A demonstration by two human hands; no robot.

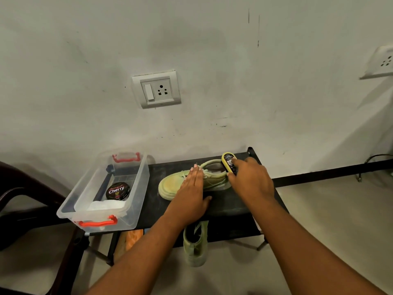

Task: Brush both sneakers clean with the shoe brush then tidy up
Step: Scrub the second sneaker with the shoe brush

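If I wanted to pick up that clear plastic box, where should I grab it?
Probably take the clear box by its red handles: the near handle and the far handle, one hand coming in at each short end. The long walls look smooth and wide, giving fingers little to hold.

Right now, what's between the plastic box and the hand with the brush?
The green sneaker, on the black shelf, left hand flat on it; the right hand holds the brush at its heel. Head view.

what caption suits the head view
Left hand rests flat on a green sneaker while right hand holds the brush at its heel.
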